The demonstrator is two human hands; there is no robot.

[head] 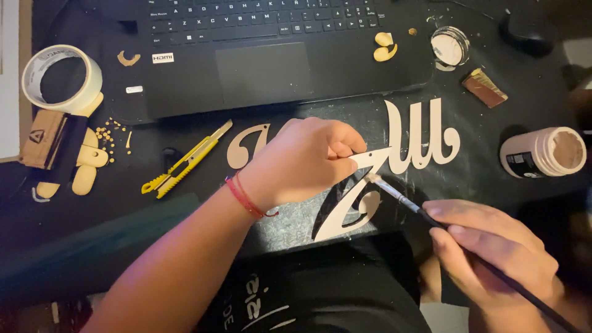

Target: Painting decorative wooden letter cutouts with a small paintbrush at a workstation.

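Now, left hand: the left hand [302, 161] lies on the wooden cut-out [394, 151], a pale flat piece in the form of curly script letters; the grip is pressing the piece down, fingers curled over its middle part
Right hand: the right hand [493, 253] is low at the right; its grip is clenched around the dark handle of a thin paintbrush [407, 203]
Paintbrush: the pale tip touches the cut-out just under the left fingers, the handle goes down to the right through the right hand
Cut-out place: it lies flat on the black tabletop [530, 92], in front of the laptop and just above the person's lap; one curl shows left of the left hand, the tall loops show right of it, a long tail goes down to the front edge
Wrist: a red string bracelet [246, 197] is around the left wrist
Laptop: a black laptop [265, 74] is behind the cut-out, two small yellowish pieces [385, 47] rest on its right corner
Paint jar: an open white jar [542, 152] lies on its side at the right, well apart from the hands
Small pot: a round open pot [450, 46] stands near the laptop's right corner
Cutter: a yellow utility knife [185, 161] lies left of the cut-out
Tape: a roll of pale tape [61, 79] is at the far left
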